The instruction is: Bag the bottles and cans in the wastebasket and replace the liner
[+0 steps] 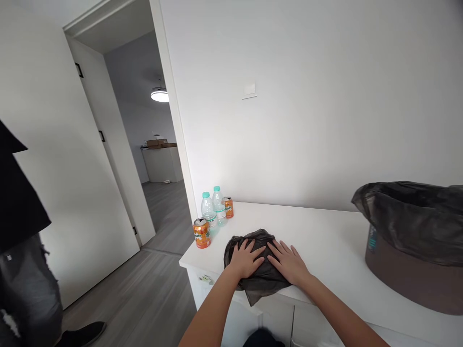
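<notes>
A crumpled black plastic bag (265, 287) lies near the front edge of the white cabinet top (307, 226), one corner hanging over the edge. My left hand (245, 259) rests flat on its left part with the fingers spread. On its right part lies my right hand (289, 262), fingers also spread. Neither hand grips anything. Behind and left of the bag stand two clear bottles with teal caps, one (209, 210) in front of the other (219, 205). An orange can (201, 233) is at the left front, and a second orange can (228, 207) stands near the wall.
A brown bin (412, 274) lined with a black bag (415, 221) stands on the cabinet at the right. At the far left a person in dark clothes (29, 284) stands by a white door (72, 168). A doorway opens onto another room.
</notes>
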Motion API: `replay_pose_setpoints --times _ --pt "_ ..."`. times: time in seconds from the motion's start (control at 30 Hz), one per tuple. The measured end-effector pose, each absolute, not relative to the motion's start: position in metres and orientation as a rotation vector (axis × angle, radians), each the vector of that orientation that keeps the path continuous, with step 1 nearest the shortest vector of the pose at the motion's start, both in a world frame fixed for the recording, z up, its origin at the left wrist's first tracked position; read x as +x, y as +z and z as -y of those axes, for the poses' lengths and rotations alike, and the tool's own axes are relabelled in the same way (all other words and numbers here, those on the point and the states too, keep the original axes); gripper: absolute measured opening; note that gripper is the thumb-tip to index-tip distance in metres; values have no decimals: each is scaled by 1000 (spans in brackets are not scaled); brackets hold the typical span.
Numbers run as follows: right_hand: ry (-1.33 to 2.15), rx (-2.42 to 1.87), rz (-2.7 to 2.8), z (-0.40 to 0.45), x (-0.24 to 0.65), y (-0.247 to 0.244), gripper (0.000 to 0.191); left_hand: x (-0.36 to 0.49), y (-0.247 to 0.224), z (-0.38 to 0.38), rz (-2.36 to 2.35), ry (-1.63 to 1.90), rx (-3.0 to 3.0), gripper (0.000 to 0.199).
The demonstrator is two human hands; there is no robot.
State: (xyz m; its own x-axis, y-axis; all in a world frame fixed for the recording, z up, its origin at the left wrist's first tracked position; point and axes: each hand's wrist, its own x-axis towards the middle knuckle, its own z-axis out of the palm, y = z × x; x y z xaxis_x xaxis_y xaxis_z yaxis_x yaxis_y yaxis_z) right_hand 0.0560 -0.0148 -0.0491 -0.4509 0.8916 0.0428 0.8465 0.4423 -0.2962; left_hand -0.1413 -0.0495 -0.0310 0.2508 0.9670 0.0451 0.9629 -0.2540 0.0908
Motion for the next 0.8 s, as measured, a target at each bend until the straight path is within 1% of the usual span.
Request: replay_pose_setpoints --times 0.1,0.17,0.27,0.33,0.4,0.43,0.53,0.57,0.6,0.7,0.73,0.8 --pt "356 -1694 2377 18 82 -46 64 -124 -16 31 -1732 96 2643 52" --pt "364 -1758 2286 20 98 -47 67 -108 0 23 -1661 152 2796 48" --pt "430 -1701 2154 24 116 -51 70 -79 27 30 -1609 384 2945 43" --pt "481 -1610 2054 28 122 -54 70 -57 36 48 -1660 602 2908 43" --pt "518 -1521 1958 31 128 -58 68 -37 31 66 -1727 723 2789 44" --pt "537 -1485 1920 32 130 -60 67 -29 24 74 -1760 710 2716 46" --pt "618 -1427 1844 35 137 -61 64 -14 -8 87 -1873 481 2485 73" --pt "652 -1418 1823 37 140 -60 64 -12 -19 89 -1889 425 2432 78" --pt "690 -1410 1798 38 142 -59 63 -12 -28 90 -1873 404 2414 79" --pt "776 -1368 1698 45 152 -52 63 -18 -40 96 -1591 503 2545 65" --pt "780 -1344 1674 47 157 -50 62 -22 -39 100 -1434 534 2607 64" --pt "741 -1297 1690 54 169 -47 58 -30 -32 107 -1150 537 2686 72"
